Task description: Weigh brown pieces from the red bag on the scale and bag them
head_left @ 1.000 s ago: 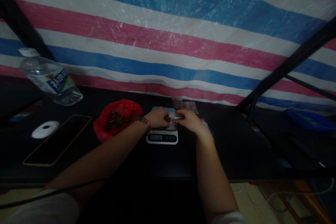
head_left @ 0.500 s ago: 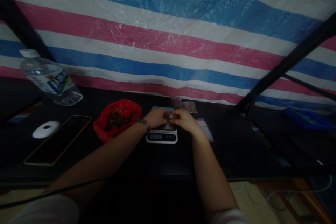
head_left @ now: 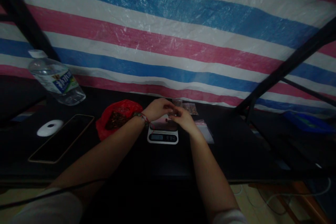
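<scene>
My left hand (head_left: 158, 108), with a braided bracelet at the wrist, is over the kitchen scale (head_left: 162, 138), its fingers curled together. My right hand (head_left: 183, 117) meets it fingertip to fingertip, thumb and fingers closed on what looks like a small clear plastic bag. A few dark bits (head_left: 167, 120) show below the fingertips, in the bag or on the pan; I cannot tell which. What my left fingers hold, if anything, is hidden. Left of the scale sits an open red plastic bag (head_left: 102, 128) with brown dried pieces (head_left: 115, 120).
Filled zip bags (head_left: 190, 109) lie behind my right hand, and flat zip bags (head_left: 206, 133) to its right. A phone (head_left: 63, 139), a white rounded device (head_left: 49, 128) and a water bottle (head_left: 57, 81) are at left. Striped sheeting (head_left: 168, 49) hangs behind.
My left hand has risen a little and curled over the right fingertips. The clear bag that was stretched between both hands shows less now, and more of the scale's pan is visible.
</scene>
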`<state>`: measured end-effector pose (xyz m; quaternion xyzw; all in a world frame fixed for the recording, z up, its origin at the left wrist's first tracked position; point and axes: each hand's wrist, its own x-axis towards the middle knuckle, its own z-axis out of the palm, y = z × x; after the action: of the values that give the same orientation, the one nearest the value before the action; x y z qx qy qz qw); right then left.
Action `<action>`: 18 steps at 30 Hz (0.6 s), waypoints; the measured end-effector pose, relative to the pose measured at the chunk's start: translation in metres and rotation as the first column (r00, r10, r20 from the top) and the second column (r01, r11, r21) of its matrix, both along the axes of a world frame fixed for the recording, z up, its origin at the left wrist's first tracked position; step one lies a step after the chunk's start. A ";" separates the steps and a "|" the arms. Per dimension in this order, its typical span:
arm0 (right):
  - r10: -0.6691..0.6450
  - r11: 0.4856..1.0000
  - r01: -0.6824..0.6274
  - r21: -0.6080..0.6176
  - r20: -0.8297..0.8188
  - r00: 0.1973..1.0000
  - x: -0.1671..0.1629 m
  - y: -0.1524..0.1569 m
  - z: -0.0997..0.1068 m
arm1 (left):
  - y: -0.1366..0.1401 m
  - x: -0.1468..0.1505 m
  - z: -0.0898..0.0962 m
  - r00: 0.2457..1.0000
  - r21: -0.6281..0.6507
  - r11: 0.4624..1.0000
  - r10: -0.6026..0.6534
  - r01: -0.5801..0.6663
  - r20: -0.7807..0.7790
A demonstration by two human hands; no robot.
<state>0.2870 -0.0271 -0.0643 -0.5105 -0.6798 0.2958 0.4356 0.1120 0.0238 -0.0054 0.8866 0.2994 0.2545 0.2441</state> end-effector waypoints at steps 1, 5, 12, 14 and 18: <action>-0.006 1.000 0.007 0.011 -0.020 1.000 0.001 0.001 -0.001 | 0.001 -0.001 -0.001 1.000 0.027 0.999 0.017 -0.017 0.024; -0.095 0.995 0.095 0.031 0.021 0.995 0.013 -0.001 0.000 | 0.004 -0.011 -0.012 0.985 0.064 0.989 0.141 -0.135 -0.100; -0.089 0.989 0.121 -0.089 0.302 0.949 0.047 -0.012 0.007 | -0.010 -0.005 -0.031 0.927 -0.050 0.991 0.095 -0.122 -0.363; -0.056 0.980 0.120 -0.161 0.357 0.932 0.055 -0.014 0.004 | -0.012 0.002 -0.032 0.932 -0.059 0.994 0.060 -0.087 -0.357; 0.026 0.962 0.064 -0.264 0.324 0.946 0.063 -0.016 -0.004 | -0.009 0.015 -0.034 0.934 -0.071 0.994 0.055 -0.085 -0.353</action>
<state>0.3499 -0.0431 -0.0687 -0.6134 -0.6905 0.2937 0.2464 0.1269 0.0153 -0.0389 0.8954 0.3799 0.0879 0.2150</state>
